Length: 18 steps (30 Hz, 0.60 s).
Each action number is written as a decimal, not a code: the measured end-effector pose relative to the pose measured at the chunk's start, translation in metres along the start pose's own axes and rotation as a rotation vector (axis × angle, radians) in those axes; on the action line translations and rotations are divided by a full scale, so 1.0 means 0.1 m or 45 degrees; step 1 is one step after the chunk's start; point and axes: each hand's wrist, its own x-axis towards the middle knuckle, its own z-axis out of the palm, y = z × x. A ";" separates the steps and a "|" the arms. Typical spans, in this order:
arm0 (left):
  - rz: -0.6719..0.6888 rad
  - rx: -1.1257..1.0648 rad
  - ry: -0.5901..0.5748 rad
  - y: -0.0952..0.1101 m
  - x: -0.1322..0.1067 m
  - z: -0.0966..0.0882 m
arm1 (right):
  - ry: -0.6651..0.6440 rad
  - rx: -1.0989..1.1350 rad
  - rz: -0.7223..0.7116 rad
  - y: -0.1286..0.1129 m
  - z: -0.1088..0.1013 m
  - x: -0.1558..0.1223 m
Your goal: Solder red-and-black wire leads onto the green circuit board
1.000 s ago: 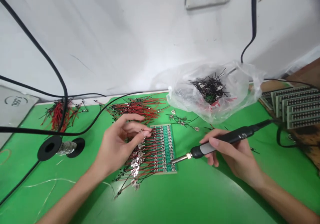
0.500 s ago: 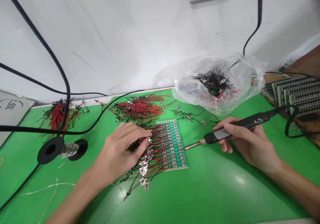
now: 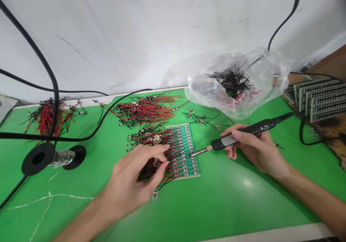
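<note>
My right hand point(image 3: 255, 148) is wrapped round the grip of a soldering iron point(image 3: 229, 139). The iron slants down to the left, its metal tip at the right part of a green circuit board point(image 3: 186, 141) with rows of solder pads. Red and black wires point(image 3: 173, 159) run leftward from the board's pads. Over these wires my left hand point(image 3: 140, 177) is curled, with thumb and fingertips closed on some red wires just left of the board. Its palm hides part of the bundle. Small silvery parts point(image 3: 156, 139) lie on the wires above that hand.
Behind the board lies a pile of red wires point(image 3: 147, 110), with another wire pile point(image 3: 47, 117) farther left. A solder spool point(image 3: 61, 158) stands at left near black cables point(image 3: 70, 139). A plastic bag point(image 3: 200, 94) holds black wires. Several boards point(image 3: 327, 101) stand at right.
The view has shifted slightly. My left hand has moved toward the near side along the wires, uncovering those at the far side. The iron tip has moved slightly left over the board.
</note>
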 end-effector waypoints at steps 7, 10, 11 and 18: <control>0.050 -0.055 0.079 0.02 -0.04 0.08 | 0.016 -0.018 0.018 -0.02 0.01 0.00; 0.061 -0.023 0.106 0.02 -0.04 0.09 | 0.017 -0.024 0.013 -0.02 0.01 -0.01; 0.067 -0.019 0.107 0.03 -0.03 0.09 | 0.013 -0.029 0.014 -0.02 0.01 -0.01; 0.076 0.034 0.101 0.04 -0.02 0.09 | 0.002 -0.052 0.016 -0.01 -0.01 0.00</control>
